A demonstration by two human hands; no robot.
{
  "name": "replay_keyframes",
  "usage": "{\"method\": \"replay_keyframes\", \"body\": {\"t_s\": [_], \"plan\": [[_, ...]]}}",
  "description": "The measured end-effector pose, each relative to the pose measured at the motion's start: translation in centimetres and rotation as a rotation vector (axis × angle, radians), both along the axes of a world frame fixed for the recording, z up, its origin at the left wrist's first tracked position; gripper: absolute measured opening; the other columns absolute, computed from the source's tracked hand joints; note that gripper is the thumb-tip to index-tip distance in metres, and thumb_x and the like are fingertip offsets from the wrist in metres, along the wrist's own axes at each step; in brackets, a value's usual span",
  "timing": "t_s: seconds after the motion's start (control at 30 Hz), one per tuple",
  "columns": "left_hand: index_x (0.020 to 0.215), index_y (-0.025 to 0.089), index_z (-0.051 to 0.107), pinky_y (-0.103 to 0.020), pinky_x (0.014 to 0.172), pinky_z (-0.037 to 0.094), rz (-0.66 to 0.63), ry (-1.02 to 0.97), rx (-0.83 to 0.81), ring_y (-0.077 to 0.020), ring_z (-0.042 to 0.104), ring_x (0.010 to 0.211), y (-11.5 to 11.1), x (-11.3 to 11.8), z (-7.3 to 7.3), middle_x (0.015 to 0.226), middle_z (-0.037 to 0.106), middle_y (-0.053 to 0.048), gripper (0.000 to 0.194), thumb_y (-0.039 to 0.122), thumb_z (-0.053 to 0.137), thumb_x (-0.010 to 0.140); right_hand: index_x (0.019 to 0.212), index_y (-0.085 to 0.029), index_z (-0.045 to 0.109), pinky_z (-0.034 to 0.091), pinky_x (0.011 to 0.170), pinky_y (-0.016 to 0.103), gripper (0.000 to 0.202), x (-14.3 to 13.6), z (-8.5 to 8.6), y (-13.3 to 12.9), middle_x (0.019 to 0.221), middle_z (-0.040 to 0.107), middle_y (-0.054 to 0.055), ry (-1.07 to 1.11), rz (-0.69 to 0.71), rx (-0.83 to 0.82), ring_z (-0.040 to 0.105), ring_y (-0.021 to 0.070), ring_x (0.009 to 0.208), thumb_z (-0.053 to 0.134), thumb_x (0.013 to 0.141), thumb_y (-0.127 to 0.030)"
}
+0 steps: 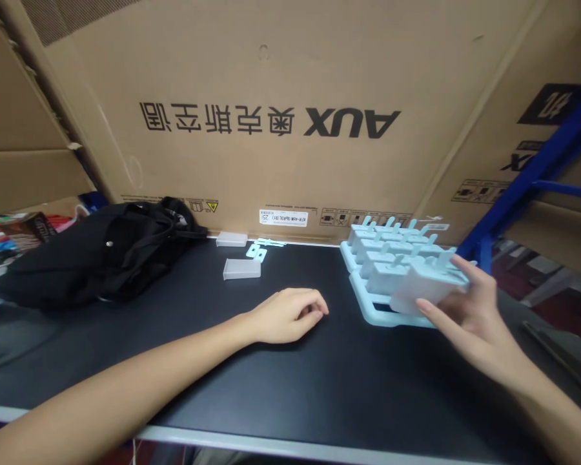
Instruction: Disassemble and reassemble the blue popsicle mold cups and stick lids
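Observation:
My right hand (479, 316) grips an ice pop mold (419, 287), a whitish cup with a light blue handled lid. It is tilted at the front of a light blue rack (368, 309); whether its bottom is in a slot I cannot tell. Several more ice pop molds with upright blue handles stand in rows in the rack. My left hand (288, 315) rests on the dark tabletop left of the rack, its fingers curled in and nothing visible in them. Farther left lie two loose translucent mold cups (242, 268) and several small light blue lid and stick pieces (256, 252).
A black fabric bag (91, 252) lies on the left of the black table (319, 394). A large cardboard box (271, 77) with upside-down print stands behind as a wall. At the right rises a blue metal frame (537, 161).

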State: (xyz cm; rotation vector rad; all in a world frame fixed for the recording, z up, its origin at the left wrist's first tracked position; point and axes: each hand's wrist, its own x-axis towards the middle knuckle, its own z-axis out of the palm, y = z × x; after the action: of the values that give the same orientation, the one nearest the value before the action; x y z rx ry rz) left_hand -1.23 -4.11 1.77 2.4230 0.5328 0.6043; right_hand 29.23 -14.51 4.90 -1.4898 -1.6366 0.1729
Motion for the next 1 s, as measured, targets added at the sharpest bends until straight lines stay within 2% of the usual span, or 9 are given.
{"method": "replay_keyframes", "body": {"t_s": [0.1,0.13,0.27,0.43,0.57,0.67,0.8,0.87,1.0], "plan": [[0.103,0.022,0.064,-0.023,0.072,0.048,-0.013,0.060,0.037,-0.0130,0.065,0.081,0.0,0.1,-0.1,0.096,0.069,-0.001,0.015,0.021,0.051,0.095,0.133,-0.037,0.032,0.057,0.067,0.040,0.059,3.9,-0.9,-1.2,0.095,0.058,0.005,-0.011,-0.020,-0.056,0.066,0.0239,0.075,0.064,0.084,-0.049],[0.103,0.022,0.065,-0.023,0.072,0.048,-0.012,0.065,0.043,-0.0130,0.065,0.081,0.0,0.1,-0.1,0.096,0.069,-0.001,0.015,0.021,0.051,0.095,0.129,-0.038,0.033,0.057,0.068,0.041,0.057,5.0,-1.2,-1.4,0.098,0.058,0.006,-0.018,-0.069,-0.066,0.067,0.0255,0.080,0.065,0.083,-0.050],[0.103,0.022,0.065,-0.023,0.070,0.047,-0.013,0.089,0.053,-0.0131,0.065,0.078,0.0,0.0,0.0,0.094,0.070,-0.001,0.016,0.019,0.052,0.095,0.121,-0.038,0.035,0.055,0.070,0.044,0.056,8.4,-2.1,-1.6,0.100,0.055,0.006,-0.073,-0.224,-0.033,0.065,0.0283,0.084,0.066,0.079,-0.057],[0.103,0.022,0.066,-0.023,0.070,0.047,-0.023,0.093,0.082,-0.0120,0.062,0.073,0.1,0.1,-0.1,0.090,0.068,0.000,0.017,0.021,0.052,0.095,0.121,-0.038,0.036,0.052,0.081,0.046,0.047,11.0,-2.5,-1.5,0.105,0.053,0.008,-0.114,-0.251,-0.047,0.062,0.0284,0.092,0.057,0.085,-0.059],[0.104,0.022,0.067,-0.023,0.069,0.047,-0.028,0.105,0.115,-0.0124,0.062,0.075,0.1,0.1,-0.1,0.090,0.067,-0.001,0.017,0.021,0.051,0.096,0.121,-0.037,0.036,0.052,0.080,0.045,0.048,11.9,-2.8,-1.7,0.102,0.055,0.008,-0.072,-0.271,-0.064,0.062,0.0282,0.089,0.058,0.085,-0.059],[0.104,0.022,0.066,-0.023,0.070,0.047,-0.028,0.119,0.147,-0.0122,0.063,0.076,0.0,0.1,-0.1,0.096,0.068,-0.001,0.018,0.021,0.050,0.096,0.124,-0.038,0.036,0.051,0.079,0.044,0.045,12.1,-3.1,-1.7,0.099,0.055,0.007,-0.106,-0.237,-0.067,0.062,0.0272,0.087,0.055,0.088,-0.055],[0.104,0.023,0.067,-0.023,0.072,0.047,-0.041,0.131,0.184,-0.0118,0.064,0.077,-0.2,0.1,0.1,0.098,0.067,-0.001,0.018,0.022,0.050,0.097,0.126,-0.038,0.036,0.051,0.084,0.044,0.041,11.9,-3.4,-1.6,0.109,0.055,0.009,-0.135,-0.181,-0.081,0.061,0.0276,0.097,0.052,0.091,-0.051],[0.105,0.024,0.067,-0.023,0.073,0.048,-0.044,0.133,0.198,-0.0118,0.065,0.079,-0.2,0.0,0.2,0.100,0.068,0.000,0.019,0.021,0.050,0.097,0.126,-0.037,0.036,0.051,0.086,0.044,0.040,11.6,-3.3,-1.6,0.109,0.055,0.009,-0.154,-0.205,-0.081,0.061,0.0281,0.099,0.051,0.091,-0.050],[0.106,0.025,0.066,-0.023,0.072,0.048,-0.049,0.150,0.245,-0.0117,0.066,0.082,-0.5,0.0,0.0,0.105,0.068,0.000,0.019,0.022,0.049,0.098,0.121,-0.036,0.037,0.052,0.083,0.045,0.038,10.5,-2.7,-1.8,0.100,0.053,0.008,-0.199,-0.290,-0.130,0.061,0.0290,0.090,0.053,0.089,-0.050]]}}
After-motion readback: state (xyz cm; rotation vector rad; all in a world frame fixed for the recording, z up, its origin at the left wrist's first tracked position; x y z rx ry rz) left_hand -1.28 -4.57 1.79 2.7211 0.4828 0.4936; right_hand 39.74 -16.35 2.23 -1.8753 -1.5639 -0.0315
